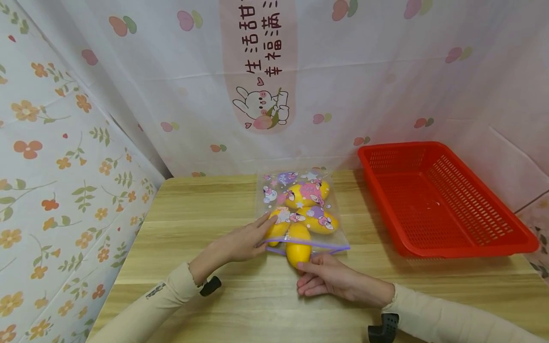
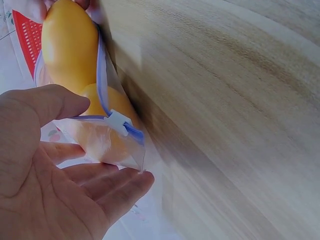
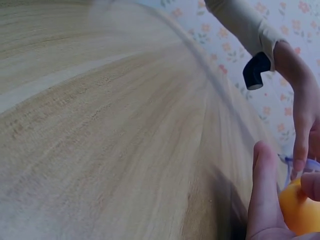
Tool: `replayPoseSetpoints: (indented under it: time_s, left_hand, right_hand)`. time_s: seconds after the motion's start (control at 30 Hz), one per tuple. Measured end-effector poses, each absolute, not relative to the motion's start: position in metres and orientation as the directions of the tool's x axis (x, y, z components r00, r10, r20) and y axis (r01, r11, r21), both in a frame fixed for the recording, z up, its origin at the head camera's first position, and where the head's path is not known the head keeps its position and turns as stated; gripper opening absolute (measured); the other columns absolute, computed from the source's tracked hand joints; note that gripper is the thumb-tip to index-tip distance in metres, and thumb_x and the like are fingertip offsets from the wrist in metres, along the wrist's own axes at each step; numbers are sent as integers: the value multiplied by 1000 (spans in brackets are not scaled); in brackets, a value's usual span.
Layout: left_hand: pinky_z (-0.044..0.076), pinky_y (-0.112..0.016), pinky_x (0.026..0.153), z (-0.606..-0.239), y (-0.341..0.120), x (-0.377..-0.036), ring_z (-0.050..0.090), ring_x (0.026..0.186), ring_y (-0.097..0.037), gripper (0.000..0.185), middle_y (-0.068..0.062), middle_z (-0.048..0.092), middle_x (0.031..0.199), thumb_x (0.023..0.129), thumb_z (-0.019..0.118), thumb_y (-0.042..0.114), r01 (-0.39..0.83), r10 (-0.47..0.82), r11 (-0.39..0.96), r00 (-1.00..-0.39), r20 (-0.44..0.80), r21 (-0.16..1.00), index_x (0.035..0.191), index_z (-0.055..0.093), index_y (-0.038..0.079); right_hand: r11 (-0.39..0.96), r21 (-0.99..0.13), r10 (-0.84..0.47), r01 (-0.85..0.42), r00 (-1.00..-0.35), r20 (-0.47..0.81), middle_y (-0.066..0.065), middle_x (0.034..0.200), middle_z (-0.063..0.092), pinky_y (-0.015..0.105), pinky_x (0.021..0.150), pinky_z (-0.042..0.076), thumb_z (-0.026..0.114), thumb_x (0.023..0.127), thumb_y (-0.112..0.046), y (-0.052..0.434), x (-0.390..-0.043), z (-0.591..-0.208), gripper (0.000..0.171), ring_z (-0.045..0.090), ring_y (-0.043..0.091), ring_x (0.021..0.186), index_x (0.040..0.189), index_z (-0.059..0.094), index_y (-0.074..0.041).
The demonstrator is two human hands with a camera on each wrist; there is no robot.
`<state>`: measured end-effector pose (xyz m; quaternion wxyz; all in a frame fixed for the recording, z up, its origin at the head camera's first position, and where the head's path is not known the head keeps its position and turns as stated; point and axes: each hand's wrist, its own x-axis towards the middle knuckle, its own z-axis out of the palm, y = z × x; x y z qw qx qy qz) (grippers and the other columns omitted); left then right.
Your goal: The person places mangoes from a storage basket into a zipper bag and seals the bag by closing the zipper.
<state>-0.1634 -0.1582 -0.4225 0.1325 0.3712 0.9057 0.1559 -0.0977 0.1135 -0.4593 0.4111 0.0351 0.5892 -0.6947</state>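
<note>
A clear zip bag (image 1: 266, 190) with cartoon prints and a purple-edged opening lies on the table, with several yellow mangoes (image 1: 323, 223) inside. One mango (image 1: 298, 255) sits partly out of the opening, which faces the person. My right hand (image 1: 330, 278) grips that mango's near end, thumb on top; the right wrist view shows just part of the fruit. At the bag's left side, my left hand (image 1: 244, 240) holds the edge near the opening. In the left wrist view, its thumb lies over the rim and its fingers spread along the outside, near the white slider (image 2: 118, 122).
A red plastic basket (image 1: 386, 209) with perforated sides stands to the right of the bag. The wooden table (image 1: 193, 205) meets a printed curtain (image 1: 180, 85) at the back, and flowered cloth (image 1: 64, 190) hangs on the left.
</note>
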Motion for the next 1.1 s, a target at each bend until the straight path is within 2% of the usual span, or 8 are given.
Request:
replayPoseSetpoints:
  time_s: [0.27,0.73,1.1]
  left_hand:
    - [49,-47,100,-421,-158,-163,46,135,-41,70,-31,22,160,102,60,14,644,723,662,-684,-100,384,159,24,-3]
    - [49,-46,101,-420,-157,-162,47,134,-41,70,-32,23,159,101,62,14,640,725,655,-682,-97,400,159,25,-2]
    - [45,-47,105,-421,-157,-163,43,137,-42,70,-33,22,159,101,61,14,647,732,649,-675,-96,401,159,24,-2]
  right_hand:
    - [33,-797,-558,603,-651,-515,18,89,73,37,75,61,59,104,-24,114,-95,-460,35,75,26,81,111,58,11]
    - [24,-793,-580,609,-637,-507,17,89,73,36,73,61,55,105,-28,108,-90,-461,37,74,26,80,107,60,8]
    - [5,-772,-650,636,-584,-486,13,91,73,34,78,60,53,106,-23,109,-89,-461,31,74,22,84,109,61,7]
